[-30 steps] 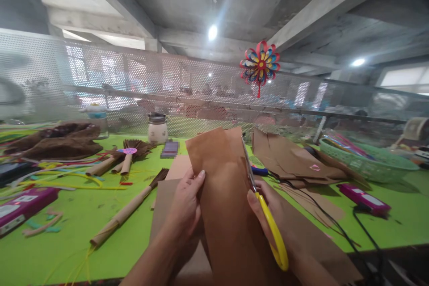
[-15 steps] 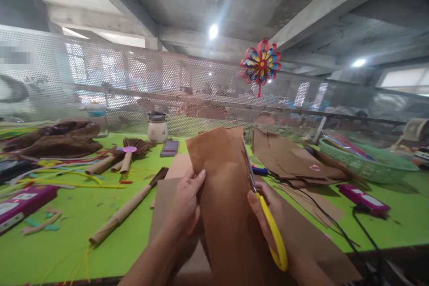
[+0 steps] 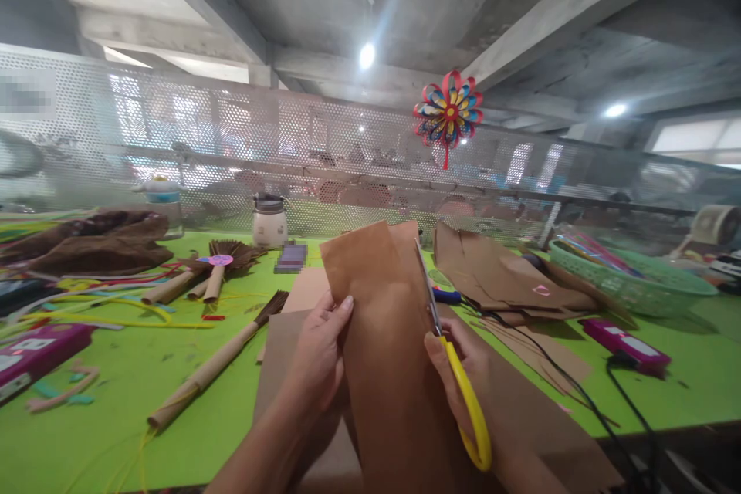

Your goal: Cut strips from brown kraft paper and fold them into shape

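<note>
i see my left hand (image 3: pixel 316 359) closed on the brown paper (image 3: pixel 376 309), thumb across the near face and the other fingers behind. that grip is full of paper and props the sheet up off the tabletop (image 3: pixel 144 386), its top edge pointing to 12 o'clock. held stiff like that, the sheet offers its 3 o'clock edge to the blades. my right hand (image 3: pixel 463 367) has its grip through the yellow loops of the scissors (image 3: pixel 468 401), with the blades aimed at 12 o'clock and lying along that edge of the paper. i cannot tell whether the blades are parted or closed, as they are too thin here. spare brown sheets (image 3: pixel 283 347) lie flat under my wrists, i'd judge as stock kept within reach. at 9 o'clock a rolled paper broom (image 3: pixel 202 374) lies on the green surface, well apart from my hands. at 2 o'clock a green basket (image 3: pixel 631 289) sits beyond a black cable (image 3: pixel 579 394).
</note>
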The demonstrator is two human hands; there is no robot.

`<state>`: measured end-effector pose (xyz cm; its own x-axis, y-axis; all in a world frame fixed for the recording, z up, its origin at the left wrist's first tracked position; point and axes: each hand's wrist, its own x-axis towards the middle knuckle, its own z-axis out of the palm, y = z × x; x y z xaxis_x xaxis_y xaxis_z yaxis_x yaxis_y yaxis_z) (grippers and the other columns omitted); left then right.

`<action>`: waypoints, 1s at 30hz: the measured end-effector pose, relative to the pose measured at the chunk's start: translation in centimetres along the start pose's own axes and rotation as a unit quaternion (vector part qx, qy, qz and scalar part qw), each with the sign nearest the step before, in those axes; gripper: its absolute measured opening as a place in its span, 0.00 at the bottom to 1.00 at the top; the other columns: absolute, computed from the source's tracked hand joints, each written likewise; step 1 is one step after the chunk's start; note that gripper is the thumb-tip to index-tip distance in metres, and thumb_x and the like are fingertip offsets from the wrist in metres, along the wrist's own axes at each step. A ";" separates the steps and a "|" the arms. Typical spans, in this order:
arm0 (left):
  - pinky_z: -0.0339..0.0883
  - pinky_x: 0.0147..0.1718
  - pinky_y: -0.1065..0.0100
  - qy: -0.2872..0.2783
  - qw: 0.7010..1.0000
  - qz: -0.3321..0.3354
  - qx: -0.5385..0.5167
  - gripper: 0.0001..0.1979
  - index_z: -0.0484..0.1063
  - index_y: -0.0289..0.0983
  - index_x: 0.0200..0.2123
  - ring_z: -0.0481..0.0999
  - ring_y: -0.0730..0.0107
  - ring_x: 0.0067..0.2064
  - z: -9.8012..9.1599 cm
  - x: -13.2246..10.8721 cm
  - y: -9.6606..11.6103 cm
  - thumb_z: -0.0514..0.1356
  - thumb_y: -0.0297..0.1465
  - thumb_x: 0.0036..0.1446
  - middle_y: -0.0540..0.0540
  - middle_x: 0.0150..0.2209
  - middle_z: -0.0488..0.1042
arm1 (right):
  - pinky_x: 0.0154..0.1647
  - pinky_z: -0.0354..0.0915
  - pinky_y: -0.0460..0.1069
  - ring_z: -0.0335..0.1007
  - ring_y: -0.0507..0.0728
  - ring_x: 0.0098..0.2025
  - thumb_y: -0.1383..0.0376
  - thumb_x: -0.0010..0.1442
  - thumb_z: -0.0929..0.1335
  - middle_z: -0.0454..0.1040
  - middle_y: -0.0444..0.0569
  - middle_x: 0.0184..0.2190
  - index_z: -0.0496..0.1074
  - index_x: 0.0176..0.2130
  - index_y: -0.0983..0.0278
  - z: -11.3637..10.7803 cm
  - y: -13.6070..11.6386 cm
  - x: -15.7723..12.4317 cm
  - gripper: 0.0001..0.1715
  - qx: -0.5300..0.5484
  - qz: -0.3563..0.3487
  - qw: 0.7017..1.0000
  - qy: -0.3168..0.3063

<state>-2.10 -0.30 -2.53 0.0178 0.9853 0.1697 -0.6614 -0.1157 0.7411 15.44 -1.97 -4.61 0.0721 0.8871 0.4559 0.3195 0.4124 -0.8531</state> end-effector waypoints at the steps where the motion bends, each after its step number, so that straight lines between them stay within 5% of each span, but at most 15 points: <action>1: 0.71 0.47 0.55 -0.002 1.000 -0.001 0.001 0.19 0.67 0.35 0.53 0.77 0.55 0.47 0.0 0.0 0.0 0.59 0.26 0.57 0.35 0.50 0.74 | 0.28 0.63 0.47 0.70 0.57 0.29 0.49 0.57 0.65 0.74 0.50 0.26 0.70 0.38 0.66 0.0 -0.1 0.0 0.22 -0.005 -0.001 1.000 0.008; 14: 0.72 0.45 0.58 -0.017 1.000 -0.019 0.003 0.26 0.62 0.40 0.58 0.77 0.56 0.47 0.3 -0.2 0.0 0.60 0.26 0.56 0.38 0.50 0.74 | 0.29 0.65 0.47 0.72 0.58 0.32 0.46 0.58 0.62 0.77 0.50 0.31 0.67 0.42 0.64 0.1 -1.8 0.8 0.25 0.003 0.029 1.000 -0.003; 30: 0.71 0.47 0.60 -0.014 1.000 -0.017 0.009 0.26 0.62 0.39 0.58 0.76 0.57 0.48 0.2 -0.3 0.0 0.61 0.27 0.56 0.38 0.50 0.74 | 0.32 0.65 0.48 0.70 0.57 0.32 0.47 0.57 0.64 0.75 0.49 0.31 0.68 0.42 0.65 0.6 -0.1 1.3 0.25 0.019 0.022 0.999 0.014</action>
<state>-1.97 -0.62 -2.44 0.0620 0.9849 0.1619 -0.6470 -0.0839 0.7579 14.98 -0.74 -4.09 0.1124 0.8981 0.4252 0.2804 0.3818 -0.8807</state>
